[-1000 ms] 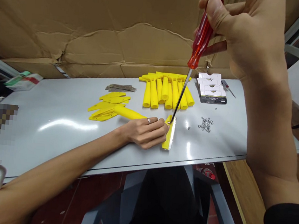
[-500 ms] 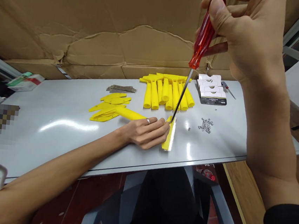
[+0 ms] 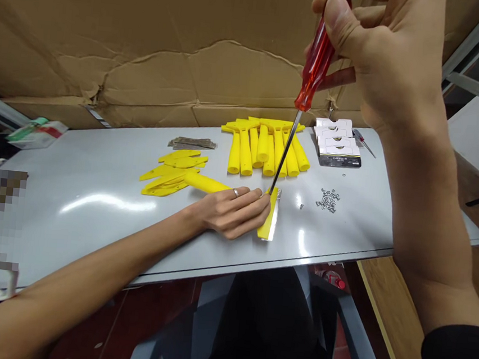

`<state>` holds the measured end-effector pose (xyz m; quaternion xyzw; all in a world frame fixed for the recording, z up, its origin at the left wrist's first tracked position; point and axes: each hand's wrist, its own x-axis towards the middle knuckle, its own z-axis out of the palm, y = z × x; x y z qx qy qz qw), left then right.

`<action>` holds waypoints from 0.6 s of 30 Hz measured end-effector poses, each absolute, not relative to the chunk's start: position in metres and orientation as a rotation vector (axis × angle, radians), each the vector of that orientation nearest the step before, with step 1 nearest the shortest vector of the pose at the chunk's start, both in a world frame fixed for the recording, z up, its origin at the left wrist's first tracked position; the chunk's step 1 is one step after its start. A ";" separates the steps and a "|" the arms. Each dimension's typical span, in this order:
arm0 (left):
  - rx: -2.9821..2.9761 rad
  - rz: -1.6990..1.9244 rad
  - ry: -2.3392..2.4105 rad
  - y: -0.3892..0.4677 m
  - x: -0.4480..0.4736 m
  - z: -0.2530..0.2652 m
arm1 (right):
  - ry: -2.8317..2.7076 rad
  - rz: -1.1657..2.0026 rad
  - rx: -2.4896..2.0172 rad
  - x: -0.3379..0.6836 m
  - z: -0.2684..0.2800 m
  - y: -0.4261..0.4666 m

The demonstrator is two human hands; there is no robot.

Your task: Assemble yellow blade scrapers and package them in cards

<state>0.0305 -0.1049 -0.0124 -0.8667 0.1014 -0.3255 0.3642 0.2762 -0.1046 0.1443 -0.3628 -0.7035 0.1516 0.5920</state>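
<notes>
The left hand (image 3: pixel 238 213) is closed around a yellow plastic T-shaped scraper (image 3: pixel 266 223) with a silvery metal blade strip (image 3: pixel 275 217) along the right edge of its head; the scraper lies near the middle of the glossy pale grey tabletop (image 3: pixel 105 166), its round handle pointing left and its head turned crosswise to the right of the knuckles; a silver ring (image 3: pixel 235 192) sits on one finger of that hand.

The right hand (image 3: pixel 379 52), raised high on the right, pinches the translucent red handle of a long screwdriver (image 3: pixel 317 63) between thumb and fingers; the dark metal shaft slants down to the left, and its tip meets the scraper head just beside the left hand's fingertips; whether it sits in a screw is too small to tell.

To the right of the scraper lies a loose heap of small silvery screws (image 3: pixel 328 200), with a single one apart on its left; on the far side, yellow T-shaped plastic handles (image 3: pixel 263 148) lie piled together; left of these is a stack of thin grey metal strips (image 3: pixel 192 143), and nearer, flat pointed yellow plastic plates (image 3: pixel 167 181) overlap beside the scraper's handle end; at the far right, white and black card packets (image 3: pixel 338 145) lie fanned, a small thin screwdriver (image 3: pixel 364 143) just beside them; brown creased cardboard (image 3: pixel 152 30) stands along the far edge.
</notes>
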 end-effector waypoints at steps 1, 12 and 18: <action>-2.226 -0.831 0.251 -0.104 0.030 -0.014 | -1.637 0.354 -0.855 0.277 0.145 -0.105; -2.232 -0.859 0.160 -0.103 0.033 -0.010 | -1.604 0.360 -0.865 0.273 0.146 -0.105; -2.398 -1.243 -0.152 -0.106 0.036 -0.017 | -1.545 0.250 -0.826 0.294 0.152 -0.100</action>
